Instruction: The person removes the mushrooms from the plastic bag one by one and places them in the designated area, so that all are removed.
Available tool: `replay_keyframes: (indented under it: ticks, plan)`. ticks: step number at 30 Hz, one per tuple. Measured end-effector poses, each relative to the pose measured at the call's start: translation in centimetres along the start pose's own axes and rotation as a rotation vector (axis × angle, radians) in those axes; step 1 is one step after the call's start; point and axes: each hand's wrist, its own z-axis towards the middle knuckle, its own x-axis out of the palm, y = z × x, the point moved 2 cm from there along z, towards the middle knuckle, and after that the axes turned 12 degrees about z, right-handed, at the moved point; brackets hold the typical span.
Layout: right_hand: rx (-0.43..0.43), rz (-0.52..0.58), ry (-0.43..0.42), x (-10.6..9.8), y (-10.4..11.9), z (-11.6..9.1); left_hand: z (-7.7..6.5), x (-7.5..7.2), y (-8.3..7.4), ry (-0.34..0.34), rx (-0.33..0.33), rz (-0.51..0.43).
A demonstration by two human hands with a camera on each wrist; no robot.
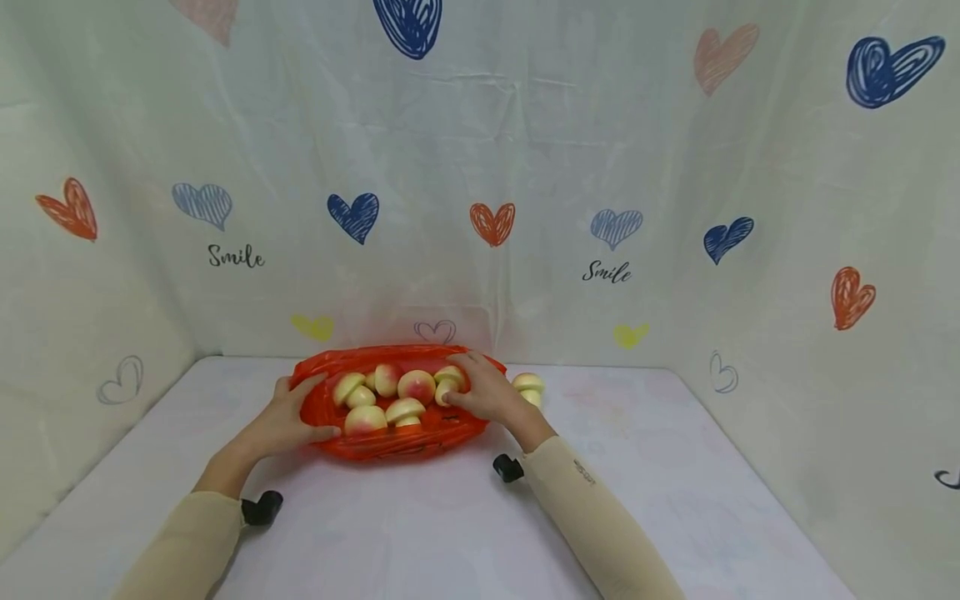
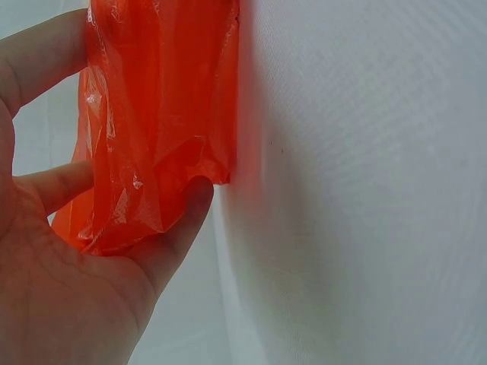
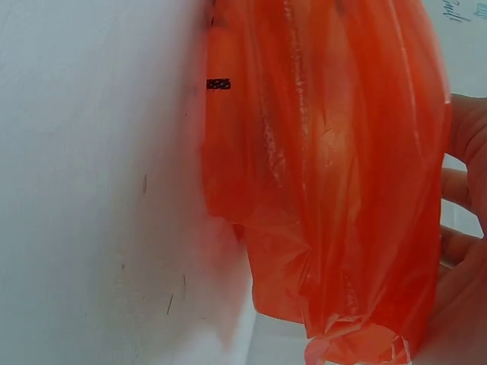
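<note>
A red plastic bag lies wide open towards me near the back of the table. Inside are several pinkish-yellow peaches and pale mushrooms. My left hand holds the bag's left end, its fingers spread round the side and the thumb along the near rim. In the left wrist view, the thumb bends against the red plastic. At the other end my right hand grips the bag, fingers over the far right rim and thumb inside, beside a mushroom. Plastic covers part of the right fingers in its wrist view.
Outside the bag, just right of my right hand, another mushroom stands on the white table. A pale curtain printed with hearts closes off the back and sides. Black wrist devices sit at both sleeves.
</note>
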Motion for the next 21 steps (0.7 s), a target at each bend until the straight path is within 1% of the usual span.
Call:
replay_keyframes:
  ticks: [6, 15, 21]
  plan:
    - [0.006, -0.060, 0.010, 0.3, -0.2, 0.6, 0.1, -0.1, -0.1, -0.018, 0.015, 0.003]
    - [0.014, -0.080, 0.012, 0.8, -0.5, 1.1, 0.2, -0.1, -0.1, -0.032, 0.030, 0.004]
    - [-0.006, -0.109, 0.024, 1.2, -0.4, 1.3, 0.3, 0.1, 0.1, -0.028, 0.032, 0.010]
